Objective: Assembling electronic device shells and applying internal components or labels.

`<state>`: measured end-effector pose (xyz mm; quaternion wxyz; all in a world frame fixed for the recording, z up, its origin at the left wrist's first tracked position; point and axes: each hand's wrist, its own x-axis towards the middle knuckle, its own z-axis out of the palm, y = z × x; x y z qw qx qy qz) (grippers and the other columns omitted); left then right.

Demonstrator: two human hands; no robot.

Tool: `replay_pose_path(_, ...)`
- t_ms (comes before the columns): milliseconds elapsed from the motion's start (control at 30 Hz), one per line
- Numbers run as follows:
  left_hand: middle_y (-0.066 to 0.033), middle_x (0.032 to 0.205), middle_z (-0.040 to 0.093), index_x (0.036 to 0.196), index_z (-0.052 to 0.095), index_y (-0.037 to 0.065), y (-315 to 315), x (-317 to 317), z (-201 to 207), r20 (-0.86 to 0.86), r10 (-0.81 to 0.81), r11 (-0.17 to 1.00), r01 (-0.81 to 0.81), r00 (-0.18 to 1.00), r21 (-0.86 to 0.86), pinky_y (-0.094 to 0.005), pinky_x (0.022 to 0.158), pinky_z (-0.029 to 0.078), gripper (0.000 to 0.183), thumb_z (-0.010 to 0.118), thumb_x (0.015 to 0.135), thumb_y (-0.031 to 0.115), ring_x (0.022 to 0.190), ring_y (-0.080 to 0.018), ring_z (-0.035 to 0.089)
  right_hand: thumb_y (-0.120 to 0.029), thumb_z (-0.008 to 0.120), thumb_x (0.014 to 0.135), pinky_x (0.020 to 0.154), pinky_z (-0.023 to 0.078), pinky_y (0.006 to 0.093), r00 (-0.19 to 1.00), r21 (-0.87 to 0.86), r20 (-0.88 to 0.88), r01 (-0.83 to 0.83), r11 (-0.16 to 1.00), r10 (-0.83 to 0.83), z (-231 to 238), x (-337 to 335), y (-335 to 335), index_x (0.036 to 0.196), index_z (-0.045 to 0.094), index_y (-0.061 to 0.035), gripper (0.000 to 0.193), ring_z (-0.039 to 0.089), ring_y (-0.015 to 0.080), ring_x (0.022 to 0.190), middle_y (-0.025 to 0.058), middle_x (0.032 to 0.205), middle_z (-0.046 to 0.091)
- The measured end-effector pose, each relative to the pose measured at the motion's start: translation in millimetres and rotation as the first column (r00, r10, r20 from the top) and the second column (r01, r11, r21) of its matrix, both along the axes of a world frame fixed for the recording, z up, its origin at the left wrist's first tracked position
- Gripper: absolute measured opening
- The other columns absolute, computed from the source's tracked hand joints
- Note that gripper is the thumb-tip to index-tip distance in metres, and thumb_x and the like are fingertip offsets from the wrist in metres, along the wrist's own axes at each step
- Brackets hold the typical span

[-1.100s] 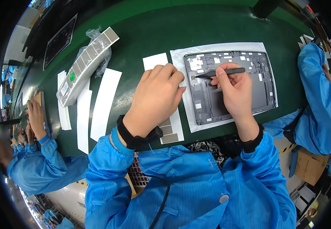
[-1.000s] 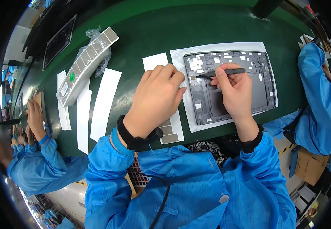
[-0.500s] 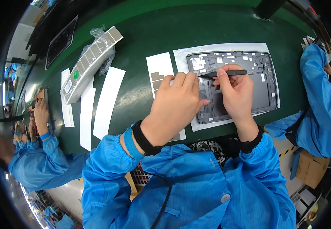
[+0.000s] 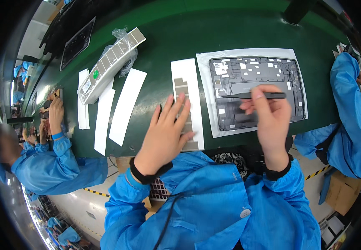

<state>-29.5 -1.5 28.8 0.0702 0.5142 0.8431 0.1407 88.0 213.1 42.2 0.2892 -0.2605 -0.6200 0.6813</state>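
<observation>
My left hand [image 4: 163, 135] rests with its fingers spread on a white backing sheet [image 4: 196, 106] that carries a column of grey-brown adhesive pieces [image 4: 181, 82]. It grips nothing. My right hand [image 4: 272, 121] is closed on black tweezers [image 4: 242, 96], pinched between thumb and fingers, tips toward the left. The tweezers are above a dark tablet back housing [image 4: 238, 120] dotted with small white patches. I cannot make out anything between the tips. Beneath the housing lies a white foam-like sheet [image 4: 204, 68]. My right hand covers part of the housing's lower right.
Left on the green table [image 4: 163, 46] lies a thick stack of sticker strips [image 4: 113, 58] with clear plastic wrap [image 4: 132, 62] around it. White strips [image 4: 128, 106] lie beside it. Co-workers in blue sit at left [image 4: 47, 171] and right [image 4: 353, 108].
My left hand has moved off the housing's left edge, left and down onto the backing sheet, its fingers now spread. My right hand has shifted slightly right and down with the tweezers.
</observation>
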Motion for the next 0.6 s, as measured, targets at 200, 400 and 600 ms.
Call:
replay_pose_path(200,-0.0135,0.148,0.041,0.142,0.047,0.009,-13,38,-5,0.087,0.031,1.0,-0.031,0.996,0.002,-0.0524,0.112,0.029,0.066,0.071,0.083,0.027,0.137,-0.0327,0.039,-0.009,0.066,0.092,0.063,0.053,0.0234,0.991,0.111,0.038,-0.13,0.985,0.127,-18,-29,-25,0.096,0.064,0.0039,0.014,0.067,0.0105,0.07,0.0084,0.079,0.069)
replay_pose_path(400,-0.0095,0.146,0.045,0.14,0.05,0.011,-12,35,-16,0.053,0.044,0.997,-0.047,0.998,0.061,-0.0482,0.109,0.03,0.065,0.071,0.082,0.03,0.132,-0.0286,0.044,-0.01,0.067,0.09,0.057,0.053,0.0251,0.991,0.267,0.059,-0.133,0.955,0.121,-41,-35,-35,0.091,0.065,0.0035,0.013,0.069,0.0141,0.064,0.0095,0.072,0.069)
replay_pose_path(600,-0.0061,0.146,0.048,0.139,0.052,0.011,-14,33,-19,0.035,0.033,0.996,-0.036,0.999,0.076,-0.0464,0.109,0.031,0.064,0.07,0.082,0.032,0.131,-0.0264,0.045,-0.01,0.067,0.09,0.056,0.052,0.0246,0.985,0.254,0.095,-0.161,0.954,0.141,-45,-37,-36,0.091,0.065,0.0035,0.014,0.069,0.0138,0.064,0.0096,0.071,0.069)
